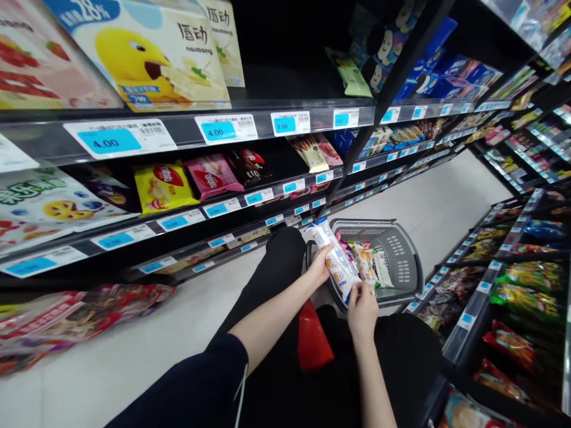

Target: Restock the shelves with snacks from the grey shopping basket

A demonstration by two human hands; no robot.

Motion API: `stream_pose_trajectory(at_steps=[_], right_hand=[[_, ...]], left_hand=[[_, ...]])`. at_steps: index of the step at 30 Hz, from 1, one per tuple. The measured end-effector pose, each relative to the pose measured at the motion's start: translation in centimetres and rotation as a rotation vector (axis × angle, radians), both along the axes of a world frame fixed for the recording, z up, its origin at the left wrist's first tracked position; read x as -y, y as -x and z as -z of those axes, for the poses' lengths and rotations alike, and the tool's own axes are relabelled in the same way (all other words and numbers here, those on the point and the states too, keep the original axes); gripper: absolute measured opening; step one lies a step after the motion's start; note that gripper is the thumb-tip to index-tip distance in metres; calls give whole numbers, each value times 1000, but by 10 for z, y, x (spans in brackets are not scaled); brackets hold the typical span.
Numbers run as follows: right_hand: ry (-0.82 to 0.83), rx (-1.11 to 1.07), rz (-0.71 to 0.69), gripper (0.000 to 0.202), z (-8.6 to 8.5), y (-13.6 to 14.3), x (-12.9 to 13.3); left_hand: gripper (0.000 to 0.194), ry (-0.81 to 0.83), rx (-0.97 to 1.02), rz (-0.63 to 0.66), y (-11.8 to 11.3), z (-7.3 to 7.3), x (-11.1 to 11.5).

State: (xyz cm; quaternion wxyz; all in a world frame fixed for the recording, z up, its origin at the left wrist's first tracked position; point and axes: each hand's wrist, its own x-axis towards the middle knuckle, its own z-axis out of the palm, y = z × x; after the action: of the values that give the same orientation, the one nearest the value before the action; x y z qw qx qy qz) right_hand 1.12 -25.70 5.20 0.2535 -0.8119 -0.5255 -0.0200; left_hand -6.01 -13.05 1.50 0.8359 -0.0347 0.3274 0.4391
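A long white and blue snack packet (341, 264) is held slantwise over the near left side of a grey shopping basket (404, 249). My left hand (320, 266) grips the packet's left edge near its middle. At its lower end, my right hand (362, 302) is closed on the corner, with a ring on one finger. Inside the basket lie several snack packets, among them an orange and white packet (366, 261) and a white and green packet (382, 267). The held packet hides part of the basket's contents.
Shelves on the left carry a yellow snack box (165, 59), a yellow packet (165, 187) and a pink packet (213, 175) above price tags. On the right stands another shelf with green packets (520, 300). A red object (312, 339) hangs between my knees.
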Motion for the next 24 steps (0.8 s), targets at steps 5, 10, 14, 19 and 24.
stream_pose_trajectory(at_steps=[5,10,14,19,24], right_hand=[[126,349,-143,28,6,-2,4],[158,321,-260,26,2,-6,3],[152,-15,-202,25,-3,-13,-4],[173,-152,-369,30,-10,-27,-5],[166,314,-496,28,-15,-21,2]], left_hand=[[24,19,-33,-62,1,-1,-1],[21,20,-44,-80,3,-3,-3],[30,-46,-49,-93,2,-5,-2],[27,7,-33,-13,2,-7,2],[26,40,-48,-12,0,-5,6]])
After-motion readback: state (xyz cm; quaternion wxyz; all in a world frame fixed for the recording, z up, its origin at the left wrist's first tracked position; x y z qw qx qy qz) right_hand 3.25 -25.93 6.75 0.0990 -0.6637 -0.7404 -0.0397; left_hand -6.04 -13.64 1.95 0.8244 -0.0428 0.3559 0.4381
